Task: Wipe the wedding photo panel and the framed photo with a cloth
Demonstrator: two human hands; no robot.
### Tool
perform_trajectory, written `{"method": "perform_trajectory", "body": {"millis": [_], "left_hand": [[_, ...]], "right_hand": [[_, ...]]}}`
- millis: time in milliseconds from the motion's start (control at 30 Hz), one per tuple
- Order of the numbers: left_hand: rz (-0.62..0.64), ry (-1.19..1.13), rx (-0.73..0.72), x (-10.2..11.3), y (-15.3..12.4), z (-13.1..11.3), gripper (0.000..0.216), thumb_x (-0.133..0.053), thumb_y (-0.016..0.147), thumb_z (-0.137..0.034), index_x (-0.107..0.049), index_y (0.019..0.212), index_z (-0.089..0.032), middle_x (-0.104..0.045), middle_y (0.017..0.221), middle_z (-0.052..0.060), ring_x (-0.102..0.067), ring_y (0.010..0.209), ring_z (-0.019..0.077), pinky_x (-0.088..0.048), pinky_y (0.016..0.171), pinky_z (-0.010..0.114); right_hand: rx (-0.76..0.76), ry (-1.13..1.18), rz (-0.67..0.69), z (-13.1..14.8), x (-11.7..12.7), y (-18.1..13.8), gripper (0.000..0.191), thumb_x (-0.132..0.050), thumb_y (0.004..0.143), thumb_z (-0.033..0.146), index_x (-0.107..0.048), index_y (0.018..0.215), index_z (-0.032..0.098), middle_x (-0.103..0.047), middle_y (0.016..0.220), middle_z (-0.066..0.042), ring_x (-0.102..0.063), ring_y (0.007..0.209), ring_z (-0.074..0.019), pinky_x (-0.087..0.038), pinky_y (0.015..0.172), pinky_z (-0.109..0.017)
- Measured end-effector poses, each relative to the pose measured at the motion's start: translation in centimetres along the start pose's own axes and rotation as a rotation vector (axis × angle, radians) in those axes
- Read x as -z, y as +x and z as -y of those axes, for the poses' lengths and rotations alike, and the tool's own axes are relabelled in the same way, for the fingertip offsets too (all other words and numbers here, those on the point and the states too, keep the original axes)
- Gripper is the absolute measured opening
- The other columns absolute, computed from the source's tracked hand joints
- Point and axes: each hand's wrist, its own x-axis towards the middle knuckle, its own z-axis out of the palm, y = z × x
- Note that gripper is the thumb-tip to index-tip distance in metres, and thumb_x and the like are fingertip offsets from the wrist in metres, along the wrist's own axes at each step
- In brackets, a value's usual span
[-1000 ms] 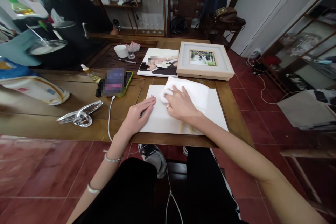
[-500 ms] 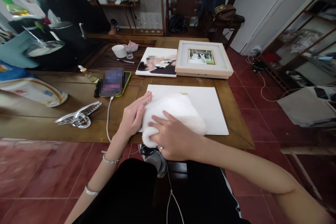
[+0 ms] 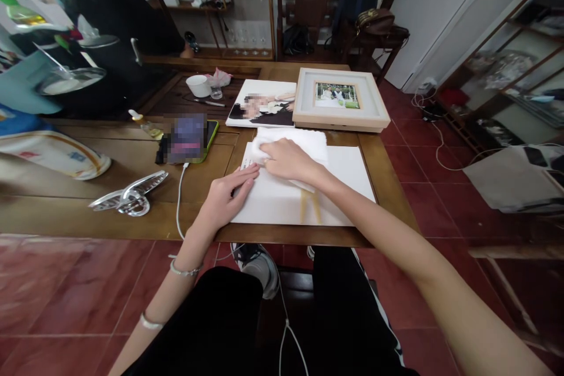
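A flat white board lies near the front edge of the wooden table, with yellowish strips or marks on its lower right part. My right hand is bunched over a fluffy white cloth, pressing it on the board's far side; part of the cloth reaches past the board's far edge. My left hand lies flat on the board's left edge, fingers stretched out and holding nothing. Small dark print shows on the board beside the left fingertips.
Behind the board are a photo print and a light wooden picture frame. To the left lie a phone with a white cable, a dropper bottle, a silvery hair claw clip and a white-and-blue package.
My right hand has moved the cloth away from me, from the board's near edge to its far edge, uncovering the yellowish marks. The left hand has stayed almost in place.
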Motion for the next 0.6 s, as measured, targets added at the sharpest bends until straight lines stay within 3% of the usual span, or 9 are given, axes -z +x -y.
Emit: {"method": "perform_trajectory", "body": {"millis": [133, 233, 467, 600], "left_hand": [[0.001, 0.049, 0.021, 0.2, 0.1, -0.2, 0.028, -0.049, 0.095, -0.028, -0.074, 0.106, -0.021, -0.07, 0.117, 0.004, -0.066, 0.111, 0.0231, -0.046, 0.107, 0.042], [-0.006, 0.031, 0.014, 0.1, 0.1, -0.2, 0.028, -0.049, 0.095, -0.029, -0.073, 0.107, -0.021, -0.07, 0.117, 0.004, -0.066, 0.111, 0.0231, -0.047, 0.107, 0.042], [-0.009, -0.04, 0.028, -0.2, 0.2, 0.0, 0.029, -0.05, 0.094, -0.03, -0.071, 0.112, -0.02, -0.069, 0.118, 0.006, -0.062, 0.118, 0.0237, -0.044, 0.109, 0.048], [-0.009, -0.051, 0.026, -0.2, 0.2, -0.1, 0.029, -0.05, 0.094, -0.029, -0.071, 0.112, -0.02, -0.069, 0.119, 0.007, -0.062, 0.118, 0.0234, -0.044, 0.109, 0.049]], "right_hand": [[0.076, -0.007, -0.042, 1.1, -1.3, 2.4, 0.022, -0.043, 0.08, 0.015, -0.063, 0.091, 0.016, -0.07, 0.101, -0.012, -0.06, 0.094, -0.025, -0.037, 0.083, -0.034], [0.064, -0.01, -0.078, 1.0, -1.4, 2.2, 0.023, -0.043, 0.079, 0.015, -0.063, 0.09, 0.016, -0.07, 0.098, -0.012, -0.061, 0.09, -0.0251, -0.038, 0.079, -0.033], [-0.148, 0.022, -0.048, -3.7, 1.5, -2.4, 0.017, -0.042, 0.082, 0.022, -0.058, 0.078, 0.018, -0.067, 0.087, -0.011, -0.059, 0.079, -0.0248, -0.036, 0.064, -0.031], [-0.259, -0.004, -0.104, -7.4, 2.2, -6.3, 0.015, -0.04, 0.081, 0.019, -0.052, 0.071, 0.02, -0.064, 0.079, -0.009, -0.058, 0.077, -0.0249, -0.035, 0.064, -0.032]]}}
